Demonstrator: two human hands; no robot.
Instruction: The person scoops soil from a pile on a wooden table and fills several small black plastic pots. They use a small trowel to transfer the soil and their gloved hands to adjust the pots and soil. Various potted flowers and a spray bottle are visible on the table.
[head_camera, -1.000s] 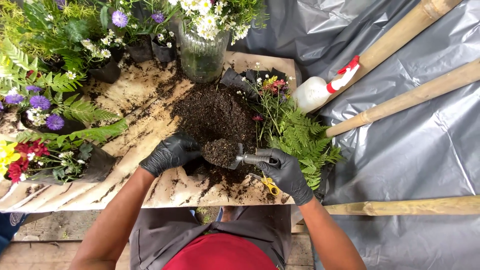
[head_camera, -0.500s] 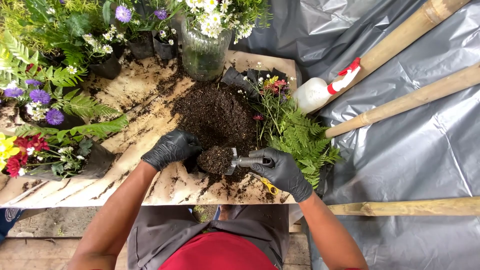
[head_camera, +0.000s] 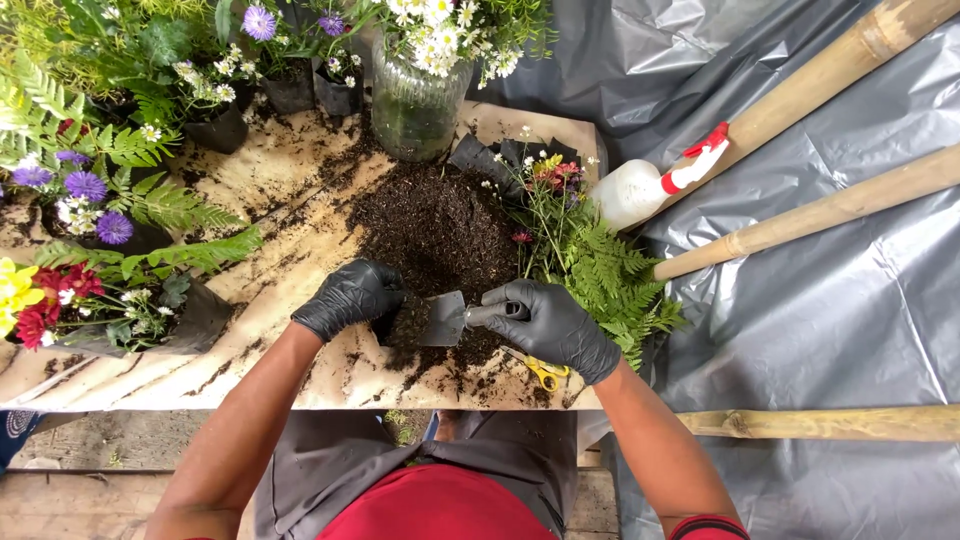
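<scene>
Both my hands wear black gloves. My right hand (head_camera: 548, 322) grips the handle of a small metal trowel (head_camera: 443, 319), whose blade is tilted over with soil sliding off to the left. My left hand (head_camera: 349, 295) holds a small black grow bag (head_camera: 388, 326) right under the blade's edge; the bag is mostly hidden by the hand and soil. Behind both hands lies a heap of dark soil (head_camera: 432, 225) on the wooden board (head_camera: 280, 200). Yellow-handled scissors (head_camera: 543, 374) lie just under my right wrist.
A glass jar of white daisies (head_camera: 415, 95) stands at the back. Black bags of ferns and purple, red and yellow flowers (head_camera: 110, 300) crowd the left. Ferns and small flowers (head_camera: 590, 265) lie right of the soil. A white spray bottle (head_camera: 640, 190) and bamboo poles (head_camera: 820, 212) rest on grey plastic sheeting.
The trowel, held level and heaped with soil a second ago, has moved left to the bag and tipped over, so its bare blade now shows. My right hand shifted slightly left and up.
</scene>
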